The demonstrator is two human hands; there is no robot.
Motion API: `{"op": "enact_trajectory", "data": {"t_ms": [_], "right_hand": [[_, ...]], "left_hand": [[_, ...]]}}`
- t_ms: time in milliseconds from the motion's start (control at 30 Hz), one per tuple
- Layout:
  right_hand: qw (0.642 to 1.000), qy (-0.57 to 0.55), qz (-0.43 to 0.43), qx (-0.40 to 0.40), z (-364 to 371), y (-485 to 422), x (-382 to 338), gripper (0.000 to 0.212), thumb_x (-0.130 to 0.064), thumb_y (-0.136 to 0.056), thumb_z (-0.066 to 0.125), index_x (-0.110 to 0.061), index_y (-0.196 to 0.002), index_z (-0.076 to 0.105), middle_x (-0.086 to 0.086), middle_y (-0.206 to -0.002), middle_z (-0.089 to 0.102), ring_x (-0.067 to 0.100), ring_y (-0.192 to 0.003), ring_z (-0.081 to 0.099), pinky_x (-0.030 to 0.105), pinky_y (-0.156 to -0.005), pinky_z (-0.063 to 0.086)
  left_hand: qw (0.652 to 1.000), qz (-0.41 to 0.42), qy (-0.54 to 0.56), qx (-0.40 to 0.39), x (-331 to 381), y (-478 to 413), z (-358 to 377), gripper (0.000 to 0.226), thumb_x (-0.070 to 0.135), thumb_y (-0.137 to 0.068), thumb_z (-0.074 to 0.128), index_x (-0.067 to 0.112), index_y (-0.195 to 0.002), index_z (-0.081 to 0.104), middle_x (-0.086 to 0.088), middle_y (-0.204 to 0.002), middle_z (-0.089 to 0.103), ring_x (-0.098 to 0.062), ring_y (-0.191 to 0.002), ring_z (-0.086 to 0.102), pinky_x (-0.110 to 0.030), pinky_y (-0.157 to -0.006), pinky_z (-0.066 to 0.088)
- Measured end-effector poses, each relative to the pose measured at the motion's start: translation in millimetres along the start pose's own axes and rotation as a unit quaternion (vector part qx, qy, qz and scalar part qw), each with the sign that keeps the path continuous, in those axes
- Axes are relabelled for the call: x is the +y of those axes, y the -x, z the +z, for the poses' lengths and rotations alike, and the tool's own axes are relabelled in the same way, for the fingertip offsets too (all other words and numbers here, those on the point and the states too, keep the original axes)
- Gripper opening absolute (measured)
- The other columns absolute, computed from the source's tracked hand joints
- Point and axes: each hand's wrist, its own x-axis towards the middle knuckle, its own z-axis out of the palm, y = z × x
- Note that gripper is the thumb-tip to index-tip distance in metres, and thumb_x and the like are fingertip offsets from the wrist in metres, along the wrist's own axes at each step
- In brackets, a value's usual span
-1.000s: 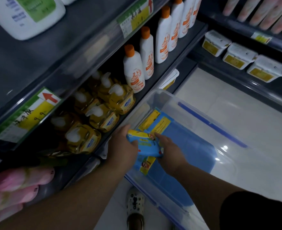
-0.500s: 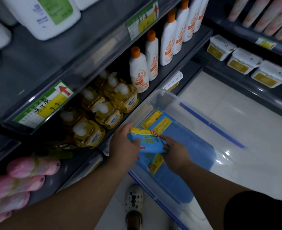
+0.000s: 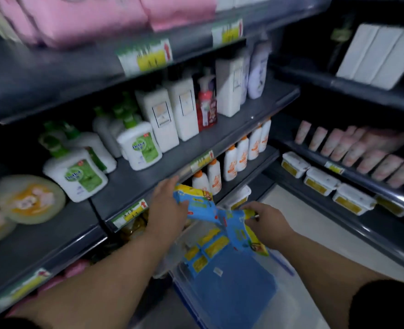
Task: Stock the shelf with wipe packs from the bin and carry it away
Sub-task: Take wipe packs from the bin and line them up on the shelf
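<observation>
My left hand (image 3: 166,208) grips one blue and yellow wipe pack (image 3: 193,201) at its left end, raised to the front edge of the dark middle shelf (image 3: 134,186). My right hand (image 3: 266,222) holds a second blue and yellow wipe pack (image 3: 237,230) that hangs down over the bin. The clear plastic bin (image 3: 288,302) stands on the floor below my hands, with more blue wipe packs (image 3: 222,269) lying flat inside it.
White and green soap bottles (image 3: 77,174) and tall white bottles (image 3: 172,110) fill the middle shelf. Orange-capped bottles (image 3: 230,163) line the shelf below. White tubs (image 3: 319,181) and pink tubes (image 3: 353,148) sit on the right-hand rack. Pink packs (image 3: 89,17) lie on top.
The view has swung up from the bin to the shelves. Both hands rose out of the bin; they held one pack together, and now each holds its own pack near the middle shelf edge.
</observation>
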Motion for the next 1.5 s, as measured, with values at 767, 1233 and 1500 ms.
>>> {"op": "enact_trajectory", "data": {"t_ms": [767,1233,1500], "right_hand": [[0.931,-0.155,-0.298,-0.140,-160.8,90.4,-241.4,0.020,-0.009,-0.088,0.067,-0.028,-0.096,0.066,-0.025,-0.064,0.063,-0.009,-0.064,0.057,0.023,-0.072,0.049],[0.908,-0.224,-0.354,-0.020,-156.5,100.9,-296.6,0.020,-0.004,-0.085,0.068,-0.022,-0.086,0.058,-0.007,-0.129,0.052,0.018,-0.071,0.064,0.036,-0.069,0.059],[0.911,-0.222,-0.341,-0.061,-146.6,94.3,-311.4,0.020,-0.008,-0.082,0.073,-0.024,-0.085,0.061,0.020,-0.086,0.071,0.026,-0.070,0.063,0.056,-0.077,0.054]], "left_hand": [[0.985,0.138,0.099,-0.001,170.9,61.2,-229.0,0.050,0.020,-0.089,0.065,0.024,-0.135,0.047,0.005,-0.111,0.064,-0.014,-0.085,0.064,-0.025,-0.074,0.053],[0.987,0.140,0.083,-0.011,151.3,80.3,-270.0,0.087,0.010,-0.076,0.078,0.054,-0.135,0.031,0.023,-0.115,0.062,0.004,-0.097,0.065,-0.020,-0.080,0.055],[0.991,0.128,0.048,-0.013,139.9,80.9,-293.6,0.078,0.013,-0.076,0.079,0.041,-0.139,0.043,0.014,-0.122,0.064,-0.004,-0.105,0.064,-0.033,-0.093,0.053]]}}
